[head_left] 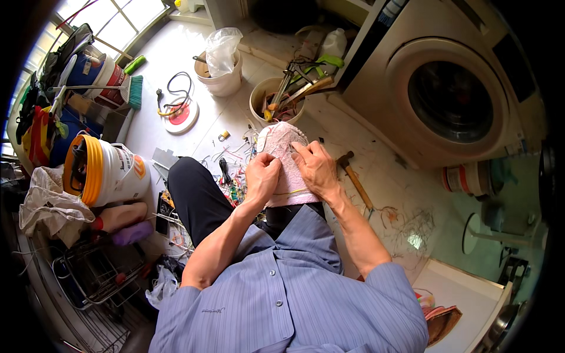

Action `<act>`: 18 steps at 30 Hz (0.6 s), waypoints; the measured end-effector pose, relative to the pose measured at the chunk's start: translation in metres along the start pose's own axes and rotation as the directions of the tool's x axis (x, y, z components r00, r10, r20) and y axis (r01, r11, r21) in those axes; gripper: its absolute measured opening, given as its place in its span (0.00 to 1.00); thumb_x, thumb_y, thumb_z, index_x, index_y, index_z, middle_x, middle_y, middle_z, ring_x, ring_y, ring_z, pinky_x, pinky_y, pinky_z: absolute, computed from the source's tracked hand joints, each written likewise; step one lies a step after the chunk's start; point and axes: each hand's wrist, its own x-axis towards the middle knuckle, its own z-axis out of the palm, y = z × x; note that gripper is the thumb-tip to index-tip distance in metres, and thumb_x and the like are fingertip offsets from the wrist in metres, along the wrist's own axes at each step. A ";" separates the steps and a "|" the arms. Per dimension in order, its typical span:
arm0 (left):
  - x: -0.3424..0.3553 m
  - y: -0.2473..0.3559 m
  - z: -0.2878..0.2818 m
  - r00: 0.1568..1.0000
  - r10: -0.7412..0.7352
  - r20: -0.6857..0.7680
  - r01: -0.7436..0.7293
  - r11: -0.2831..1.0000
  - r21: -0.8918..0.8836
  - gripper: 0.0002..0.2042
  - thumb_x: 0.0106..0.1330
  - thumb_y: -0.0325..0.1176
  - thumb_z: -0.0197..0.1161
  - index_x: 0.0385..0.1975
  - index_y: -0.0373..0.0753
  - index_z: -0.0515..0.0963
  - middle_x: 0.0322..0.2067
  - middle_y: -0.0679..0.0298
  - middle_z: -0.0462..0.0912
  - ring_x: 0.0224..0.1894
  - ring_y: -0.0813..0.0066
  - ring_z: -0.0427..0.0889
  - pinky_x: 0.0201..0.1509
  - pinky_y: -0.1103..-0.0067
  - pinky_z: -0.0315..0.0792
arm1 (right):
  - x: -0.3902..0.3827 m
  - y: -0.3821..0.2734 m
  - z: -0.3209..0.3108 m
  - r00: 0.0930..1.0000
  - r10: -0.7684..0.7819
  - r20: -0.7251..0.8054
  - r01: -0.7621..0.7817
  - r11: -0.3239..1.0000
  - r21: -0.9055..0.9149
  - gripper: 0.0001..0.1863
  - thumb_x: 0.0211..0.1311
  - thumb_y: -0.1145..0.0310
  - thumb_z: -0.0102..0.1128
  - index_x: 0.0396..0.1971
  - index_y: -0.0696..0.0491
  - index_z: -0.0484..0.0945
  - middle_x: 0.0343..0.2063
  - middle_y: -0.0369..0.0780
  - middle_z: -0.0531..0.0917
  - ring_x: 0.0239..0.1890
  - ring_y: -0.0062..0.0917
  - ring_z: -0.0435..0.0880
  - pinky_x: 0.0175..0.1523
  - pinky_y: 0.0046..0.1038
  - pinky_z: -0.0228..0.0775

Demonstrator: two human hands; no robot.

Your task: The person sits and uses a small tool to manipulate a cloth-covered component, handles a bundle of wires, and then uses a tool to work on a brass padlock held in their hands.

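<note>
A pink terry cloth (281,136) lies draped over my knee, with a yellowish line near its lower edge. My left hand (262,175) rests on the cloth's left side, its thumb and fingers pinched together; whatever they hold is too small to make out. On the right side, my right hand (318,169) has its thumb and forefinger closed at a small dark bit above the cloth, which I cannot identify. The two hands are a short way apart. Loose wires and small electronic parts (237,187) are scattered on the floor left of the cloth.
A hammer (356,183) lies right of my knee, near thin wire scraps (406,226). Ahead stands a bucket of tools (257,101), beside a white bucket with a plastic bag (226,85). A washing machine (376,88) fills the right; a white-and-orange bucket (120,176) stands left.
</note>
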 end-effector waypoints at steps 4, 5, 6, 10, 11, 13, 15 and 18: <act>0.004 0.004 0.002 0.998 0.066 0.002 -0.066 0.998 -0.005 0.09 0.62 0.31 0.61 0.30 0.30 0.81 0.20 0.66 0.80 0.21 0.82 0.74 0.24 0.82 0.67 | 0.005 0.007 0.006 0.995 -0.022 -0.100 0.027 0.998 0.050 0.16 0.63 0.66 0.62 0.51 0.47 0.82 0.33 0.41 0.79 0.38 0.38 0.80 0.42 0.38 0.74; 0.004 0.006 0.002 0.995 0.095 0.001 -0.095 0.995 0.016 0.09 0.63 0.31 0.62 0.31 0.30 0.82 0.21 0.65 0.81 0.22 0.81 0.75 0.25 0.81 0.69 | 0.007 0.010 0.005 0.992 -0.016 -0.127 0.025 0.997 0.070 0.16 0.63 0.66 0.63 0.51 0.47 0.82 0.33 0.41 0.79 0.38 0.37 0.80 0.43 0.38 0.75; 0.003 0.011 0.003 0.992 0.123 0.000 -0.123 0.992 0.038 0.09 0.63 0.31 0.62 0.32 0.30 0.82 0.22 0.64 0.82 0.23 0.80 0.76 0.27 0.80 0.70 | 0.008 0.011 0.004 0.988 -0.009 -0.154 0.023 0.996 0.091 0.16 0.62 0.67 0.63 0.51 0.47 0.83 0.33 0.41 0.80 0.38 0.37 0.81 0.43 0.37 0.75; 0.013 0.008 0.006 0.985 0.173 0.025 -0.175 0.963 0.203 0.10 0.63 0.32 0.63 0.34 0.30 0.83 0.25 0.60 0.85 0.27 0.77 0.80 0.33 0.77 0.75 | 0.012 0.012 -0.003 0.991 0.038 -0.125 -0.009 0.975 0.222 0.15 0.60 0.70 0.65 0.48 0.48 0.84 0.34 0.41 0.81 0.37 0.37 0.82 0.44 0.36 0.75; 0.015 0.006 0.006 0.990 0.142 0.027 -0.144 0.968 0.207 0.11 0.62 0.34 0.63 0.34 0.31 0.83 0.26 0.57 0.85 0.28 0.70 0.82 0.35 0.74 0.76 | 0.013 0.011 -0.003 0.995 0.009 -0.101 0.014 0.974 0.224 0.15 0.60 0.70 0.65 0.48 0.49 0.84 0.34 0.42 0.82 0.36 0.37 0.82 0.43 0.34 0.75; 0.016 0.007 0.007 0.997 0.072 0.036 -0.078 0.974 0.213 0.12 0.62 0.38 0.62 0.33 0.34 0.84 0.28 0.51 0.86 0.32 0.57 0.86 0.39 0.68 0.78 | 0.012 0.012 -0.002 0.998 -0.043 -0.047 0.053 0.973 0.226 0.15 0.59 0.72 0.65 0.48 0.51 0.85 0.35 0.42 0.83 0.35 0.35 0.83 0.42 0.31 0.75; 0.016 0.008 0.008 0.996 0.083 0.033 -0.089 0.971 0.222 0.12 0.61 0.38 0.62 0.33 0.34 0.84 0.28 0.51 0.86 0.32 0.57 0.86 0.40 0.68 0.78 | 0.012 0.014 0.000 0.996 -0.087 -0.034 0.091 0.982 0.164 0.15 0.59 0.71 0.66 0.47 0.51 0.85 0.35 0.42 0.82 0.35 0.36 0.83 0.42 0.32 0.76; 0.019 0.002 0.009 0.997 0.079 0.022 -0.081 0.975 0.207 0.12 0.61 0.38 0.62 0.33 0.35 0.84 0.28 0.52 0.86 0.32 0.56 0.86 0.40 0.68 0.78 | 0.014 0.016 0.002 0.994 -0.108 0.006 0.106 0.986 0.131 0.15 0.59 0.70 0.67 0.46 0.51 0.85 0.35 0.42 0.82 0.35 0.36 0.83 0.41 0.32 0.76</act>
